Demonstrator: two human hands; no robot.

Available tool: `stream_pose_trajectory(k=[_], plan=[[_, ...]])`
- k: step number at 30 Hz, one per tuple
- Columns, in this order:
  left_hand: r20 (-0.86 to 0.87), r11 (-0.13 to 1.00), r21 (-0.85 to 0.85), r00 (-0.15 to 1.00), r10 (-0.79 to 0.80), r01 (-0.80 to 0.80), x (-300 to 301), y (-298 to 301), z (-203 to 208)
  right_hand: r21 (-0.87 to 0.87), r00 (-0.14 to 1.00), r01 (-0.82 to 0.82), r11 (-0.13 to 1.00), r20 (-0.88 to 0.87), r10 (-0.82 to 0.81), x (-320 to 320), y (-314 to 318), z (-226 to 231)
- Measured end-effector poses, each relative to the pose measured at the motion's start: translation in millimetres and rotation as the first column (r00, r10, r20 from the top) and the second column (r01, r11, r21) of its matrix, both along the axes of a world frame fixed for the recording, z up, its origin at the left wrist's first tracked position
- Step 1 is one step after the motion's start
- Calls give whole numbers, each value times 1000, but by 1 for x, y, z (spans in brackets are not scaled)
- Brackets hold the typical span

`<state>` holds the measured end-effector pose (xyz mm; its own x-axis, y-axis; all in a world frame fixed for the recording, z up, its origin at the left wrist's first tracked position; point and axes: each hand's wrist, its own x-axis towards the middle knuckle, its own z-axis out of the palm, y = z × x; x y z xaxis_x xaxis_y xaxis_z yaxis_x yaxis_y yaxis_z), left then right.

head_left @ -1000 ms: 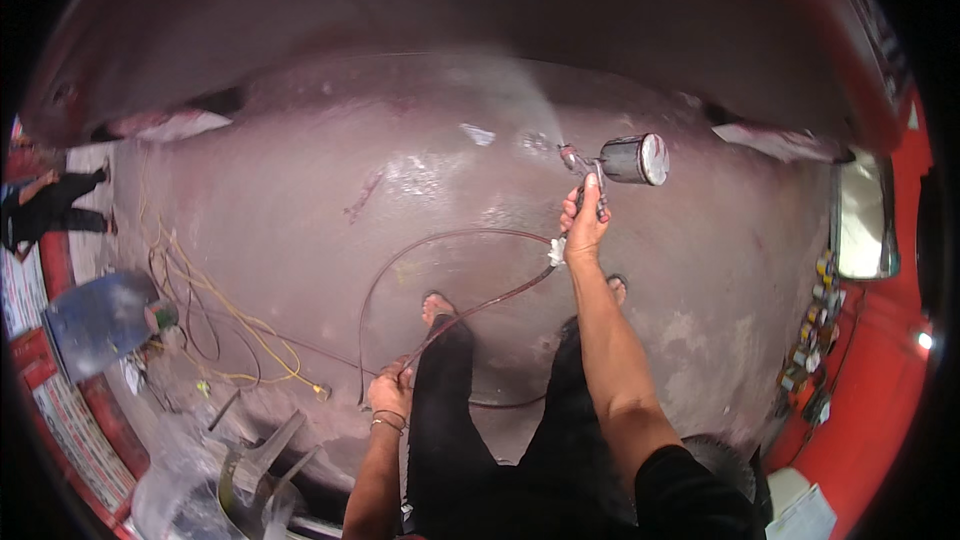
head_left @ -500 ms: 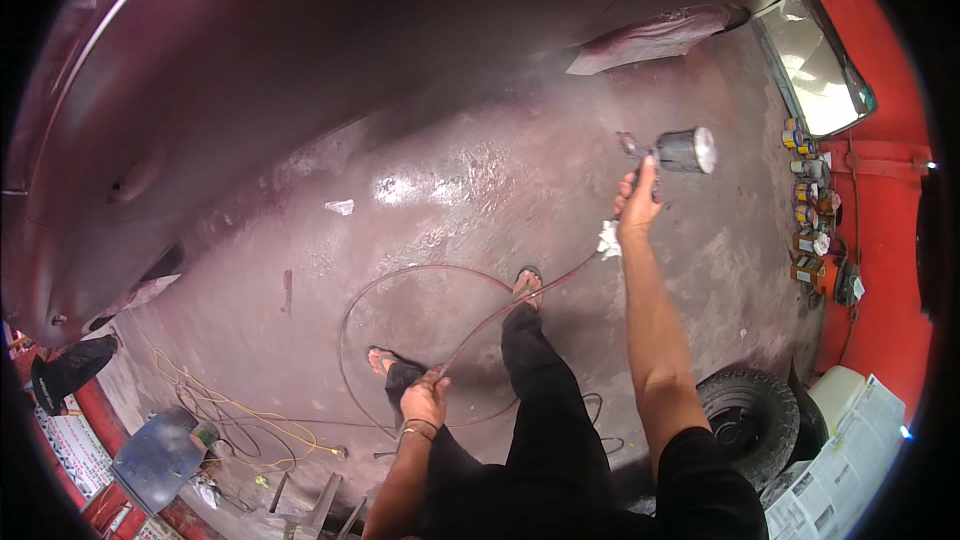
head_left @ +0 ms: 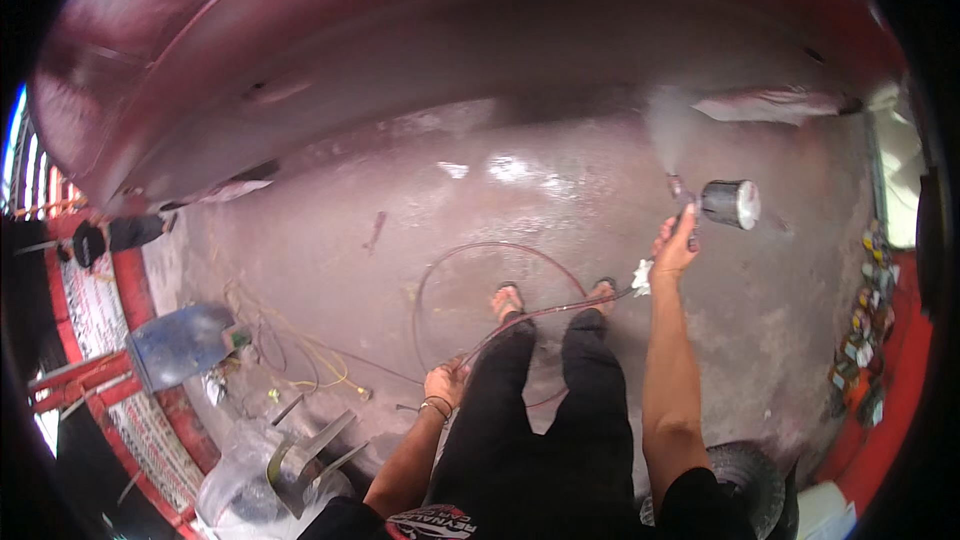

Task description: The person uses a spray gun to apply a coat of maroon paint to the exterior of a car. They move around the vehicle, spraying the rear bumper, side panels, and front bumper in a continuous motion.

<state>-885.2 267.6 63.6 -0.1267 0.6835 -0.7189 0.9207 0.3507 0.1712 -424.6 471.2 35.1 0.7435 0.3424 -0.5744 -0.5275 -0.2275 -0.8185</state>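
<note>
- The right hand [head_left: 677, 245] has its fingers clamped around the handle of a gravity-feed spray gun [head_left: 686, 197], held out ahead and to the right of the body, above the floor [head_left: 400, 275].
- The gun's dark paint cup [head_left: 725, 203], pale at its end, juts out to the right; a whitish spray mist [head_left: 672, 130] fans from the nozzle toward a dark maroon car body [head_left: 480, 40].
- A white wad [head_left: 641, 278], perhaps cloth or tissue, sits around the air hose [head_left: 540, 312] just below the handle.
- The left hand [head_left: 445, 383], low beside the left thigh, has its fingers curled together on the reddish hose; 1 loop of the hose curves out in front of the feet.
- The 2 feet, in sandals [head_left: 508, 302], stand apart on the floor, which shines wet near a white scrap [head_left: 453, 170].
- To the left are a blue plastic drum [head_left: 180, 345], a yellow cord [head_left: 345, 380] and, farther off, another person [head_left: 110, 237] in dark clothes.
- To the right, cans [head_left: 865, 325] line the red wall [head_left: 900, 340]; a tire [head_left: 748, 485] lies near the right elbow.
</note>
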Motion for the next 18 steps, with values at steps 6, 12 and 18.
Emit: stream_pose_trajectory(k=[6, 12, 18], plan=[[137, 817, 137, 827, 544, -560, -195, -146, -14, 53, 891, -447, 893, -63, 450, -257, 24, -51], [-2, 872, 188, 888, 460, -451, -236, -119, 71, 326, 674, -724, 609, 142, 725, -409, 46, 52], [180, 783, 142, 794, 581, -605, -235, -132, 35, 267, 472, -868, 420, 179, 863, -374, 37, 107]])
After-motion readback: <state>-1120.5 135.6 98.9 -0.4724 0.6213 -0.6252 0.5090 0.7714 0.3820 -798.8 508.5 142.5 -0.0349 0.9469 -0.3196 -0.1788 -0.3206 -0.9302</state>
